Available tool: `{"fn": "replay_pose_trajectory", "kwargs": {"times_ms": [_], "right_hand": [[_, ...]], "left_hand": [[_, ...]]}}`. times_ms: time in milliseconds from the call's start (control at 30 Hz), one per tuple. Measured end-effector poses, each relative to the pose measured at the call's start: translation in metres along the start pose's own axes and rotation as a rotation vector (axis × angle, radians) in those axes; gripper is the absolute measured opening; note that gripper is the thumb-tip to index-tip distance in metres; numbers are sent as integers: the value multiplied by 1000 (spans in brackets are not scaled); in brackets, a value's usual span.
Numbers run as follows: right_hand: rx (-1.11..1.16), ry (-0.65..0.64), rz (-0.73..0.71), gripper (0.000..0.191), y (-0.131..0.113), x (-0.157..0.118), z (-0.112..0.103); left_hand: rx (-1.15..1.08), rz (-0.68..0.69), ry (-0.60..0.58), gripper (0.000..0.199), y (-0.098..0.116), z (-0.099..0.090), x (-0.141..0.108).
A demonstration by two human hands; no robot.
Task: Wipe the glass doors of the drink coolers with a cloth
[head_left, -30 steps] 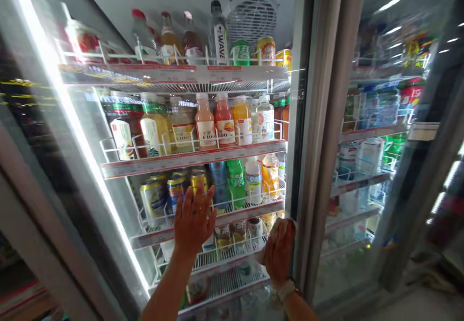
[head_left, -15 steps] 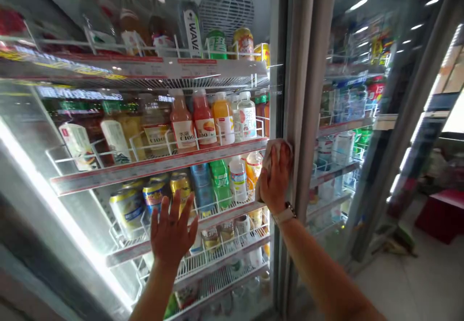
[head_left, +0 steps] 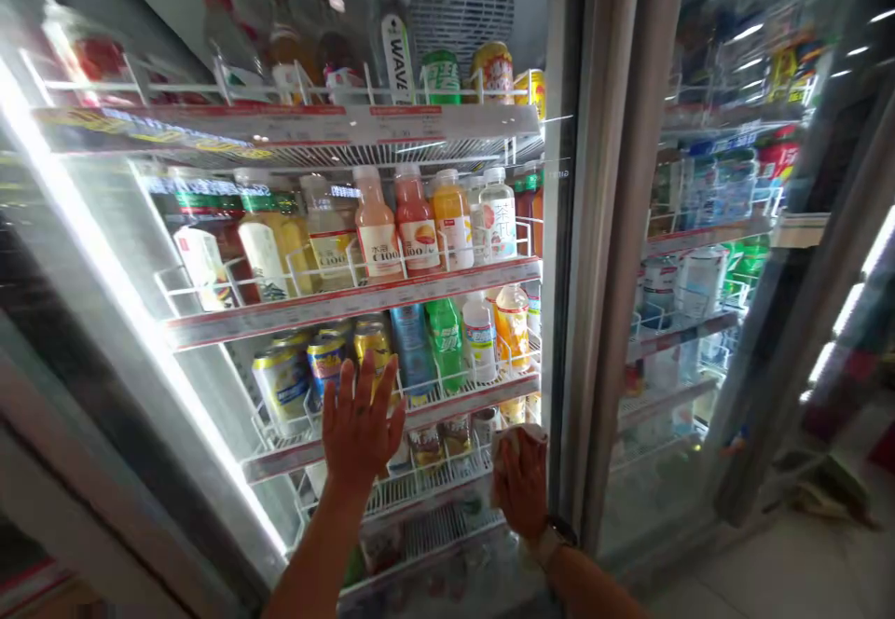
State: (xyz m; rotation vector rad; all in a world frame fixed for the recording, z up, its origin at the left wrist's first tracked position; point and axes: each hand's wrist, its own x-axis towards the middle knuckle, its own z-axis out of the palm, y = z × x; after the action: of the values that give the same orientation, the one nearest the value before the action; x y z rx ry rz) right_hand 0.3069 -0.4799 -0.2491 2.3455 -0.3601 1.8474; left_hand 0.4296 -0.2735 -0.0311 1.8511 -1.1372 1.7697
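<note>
Lower now, the right hand (head_left: pixel 518 487) presses a cloth (head_left: pixel 510 442) to the glass door (head_left: pixel 210 395).

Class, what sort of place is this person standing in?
Probably a small shop: a glass-door drinks fridge, wire shelves of bottled juices and cans, and labelled shelf edges.

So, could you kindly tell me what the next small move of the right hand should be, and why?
I would probably slide the right hand and its cloth up the glass door, since the cloth is pressed low on the glass beside the metal door frame, while the left hand lies flat higher up.
</note>
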Motion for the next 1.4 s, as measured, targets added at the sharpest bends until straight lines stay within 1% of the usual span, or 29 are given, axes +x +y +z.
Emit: {"fn": "replay_pose_trajectory", "kwargs": {"times_ms": [33,67,100,167,267,333,367,433,467,500,533,600,667,700,767,800,867,933,1000,1033,1067,1100,1133,1200,1233,1300,1333,1367,1400], "right_hand": [[8,12,-5,61,-1,1,1],[20,26,-3,59,-3,8,1],[33,37,0,58,-6,22,0],[64,46,5,56,-17,63,-6],[114,35,-27,55,-45,147,-24],[154,32,-76,54,-66,202,-35],[172,37,-100,54,-76,225,-40],[196,38,-143,53,-92,257,-45],[200,40,-160,53,-98,265,-46],[199,37,-177,54,-104,266,-46],[194,32,-196,54,-108,262,-44],[188,13,-252,54,-117,240,-38],[193,-31,-330,54,-126,205,-29],[203,-60,-374,53,-131,185,-24],[231,-125,-446,51,-143,144,-15],[247,-147,-460,51,-150,123,-10],[275,-170,-450,50,-162,84,0],[294,-172,-415,50,-171,52,8],[311,-187,-411,50,-178,37,10],[316,-200,-421,50,-180,39,9],[319,-212,-440,51,-182,48,6],[317,-221,-467,52,-185,64,2],[312,-223,-496,52,-188,88,-3],[282,-192,-532,53,-198,151,-14],[258,-159,-520,51,-205,185,-19],[199,-101,-448,49,-218,248,-26],[184,-50,-428,48,-225,272,-28],[170,-10,-422,49,-231,290,-29],[160,21,-418,49,-236,300,-29]], "left_hand": [[-3,2,-1,71,0,0,0],[-5,3,-6,71,1,-1,0],[-2,2,-8,70,1,-1,0],[9,0,-3,69,2,-1,1],[28,0,4,66,4,-2,2],[21,6,-22,66,4,-4,1],[4,20,-40,66,3,-7,-1],[-52,70,-63,68,-4,-14,-8],[-75,83,-61,68,-10,-19,-13],[-87,80,-43,68,-18,-25,-19],[-86,55,-15,68,-29,-32,-26],[-52,-51,33,67,-55,-46,-38],[-5,-150,42,66,-85,-57,-50],[22,-177,33,66,-99,-61,-56],[74,-177,8,66,-123,-65,-65],[96,-163,-2,66,-132,-65,-70],[126,-136,-13,66,-142,-62,-77],[134,-129,-8,66,-144,-59,-82],[128,-127,1,65,-143,-58,-85],[123,-125,2,65,-142,-58,-86],[116,-126,0,65,-142,-58,-86],[110,-127,-2,65,-141,-58,-86],[103,-129,-6,65,-141,-59,-85],[92,-136,-21,65,-141,-61,-85],[88,-140,-27,65,-141,-61,-85],[86,-147,-37,65,-140,-61,-85],[88,-148,-38,65,-140,-61,-85],[91,-146,-37,65,-140,-61,-86],[94,-141,-36,65,-139,-61,-86]]}}
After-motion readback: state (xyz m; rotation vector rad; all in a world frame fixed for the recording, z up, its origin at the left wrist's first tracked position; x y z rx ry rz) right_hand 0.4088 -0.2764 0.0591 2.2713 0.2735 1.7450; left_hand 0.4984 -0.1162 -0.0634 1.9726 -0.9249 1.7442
